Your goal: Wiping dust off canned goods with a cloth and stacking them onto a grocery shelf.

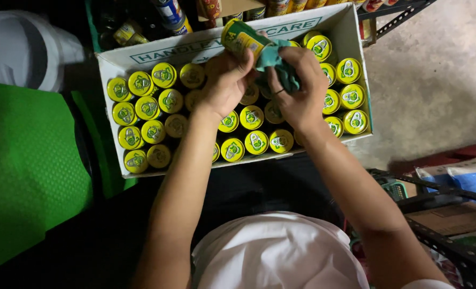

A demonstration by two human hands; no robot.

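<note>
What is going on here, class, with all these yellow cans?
A person holds one can in the left hand above an open cardboard box. The right hand presses a teal cloth against the can's side. The box is packed with rows of yellow-topped cans standing upright, pull tabs showing. A white bucket sits to the left, by a green mat, and metal shelving stands at the right.

Both hands [264, 80] rub a can [241, 38] with a teal cloth [278, 61] over a box [195, 48].

head cam, looks straight down, close
</note>
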